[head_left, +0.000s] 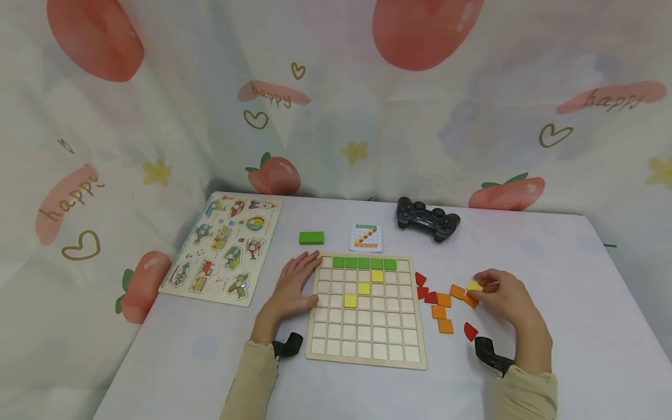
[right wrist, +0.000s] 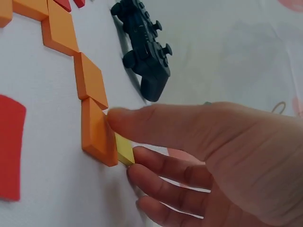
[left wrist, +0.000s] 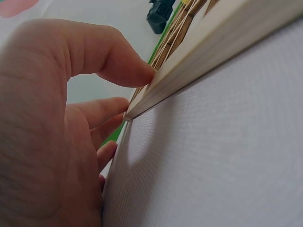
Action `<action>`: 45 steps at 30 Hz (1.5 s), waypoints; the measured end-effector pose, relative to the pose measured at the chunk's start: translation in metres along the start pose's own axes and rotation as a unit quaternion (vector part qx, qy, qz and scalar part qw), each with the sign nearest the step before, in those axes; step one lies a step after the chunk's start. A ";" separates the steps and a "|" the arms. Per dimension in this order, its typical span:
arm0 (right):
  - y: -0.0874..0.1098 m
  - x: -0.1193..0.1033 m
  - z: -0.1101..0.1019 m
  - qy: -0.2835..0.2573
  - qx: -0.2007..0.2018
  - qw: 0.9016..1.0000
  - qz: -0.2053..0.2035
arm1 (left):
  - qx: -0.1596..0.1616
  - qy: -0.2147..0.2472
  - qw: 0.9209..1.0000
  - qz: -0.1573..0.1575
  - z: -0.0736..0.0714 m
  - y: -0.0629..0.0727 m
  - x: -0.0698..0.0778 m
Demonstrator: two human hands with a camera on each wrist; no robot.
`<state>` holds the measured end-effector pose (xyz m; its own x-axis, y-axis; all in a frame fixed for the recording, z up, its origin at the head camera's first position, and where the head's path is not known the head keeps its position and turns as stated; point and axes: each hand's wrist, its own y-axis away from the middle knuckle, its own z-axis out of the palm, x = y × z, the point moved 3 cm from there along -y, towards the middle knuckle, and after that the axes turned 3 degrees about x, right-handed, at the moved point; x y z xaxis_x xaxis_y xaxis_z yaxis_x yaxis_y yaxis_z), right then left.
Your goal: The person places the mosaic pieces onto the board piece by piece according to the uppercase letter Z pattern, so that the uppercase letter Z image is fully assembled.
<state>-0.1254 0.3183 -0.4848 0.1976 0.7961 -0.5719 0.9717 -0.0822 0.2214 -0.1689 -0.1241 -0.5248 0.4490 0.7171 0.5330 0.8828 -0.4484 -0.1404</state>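
Note:
A wooden grid board (head_left: 364,333) lies on the table, with a row of green square tiles (head_left: 364,263) near its far edge and three yellow tiles (head_left: 364,289) set diagonally below. My left hand (head_left: 291,289) rests at the board's left edge, thumb and fingertips touching it, fingers extended. To the right of the board, my right hand (head_left: 506,296) pinches a yellow square tile (right wrist: 124,150) between thumb and fingers. That tile stands right beside an orange tile (right wrist: 97,135), partly covered by the thumb. More orange tiles (head_left: 445,326) and several red pieces (head_left: 471,331) lie nearby.
Behind the board are a green block (head_left: 311,238), a small card with a coloured grid pattern (head_left: 366,247) and a black game controller (head_left: 427,219). A picture puzzle board (head_left: 223,256) lies at the left. A printed curtain (head_left: 336,140) hangs behind the table.

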 end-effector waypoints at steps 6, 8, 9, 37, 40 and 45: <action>-0.005 -0.010 0.005 -0.019 0.050 0.999 -0.012 | 0.009 0.003 1.000 0.001 -0.001 -0.001 -0.001; -0.007 -0.013 0.009 -0.024 0.057 0.998 -0.005 | 0.013 0.005 1.000 0.002 0.000 -0.001 -0.001; -0.008 -0.015 0.010 -0.022 0.057 0.998 -0.001 | 0.014 0.007 1.000 0.002 0.000 -0.001 -0.002; -0.007 -0.115 0.069 -0.032 0.030 0.978 -0.205 | -0.003 -0.007 1.000 -0.007 0.001 -0.002 -0.001; 0.004 -0.144 0.091 -0.042 0.014 0.963 -0.267 | 0.002 -0.005 1.000 -0.007 0.001 -0.002 -0.002; 0.023 -0.180 0.126 -0.027 -0.023 0.940 -0.341 | 0.012 -0.001 1.000 0.000 0.002 -0.001 -0.001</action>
<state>-0.1221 0.0977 -0.4762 -0.4606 0.6229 -0.6324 0.8690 0.4617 -0.1781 -0.1702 -0.1232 -0.5267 0.4486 0.7185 0.5315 0.8862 -0.4347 -0.1603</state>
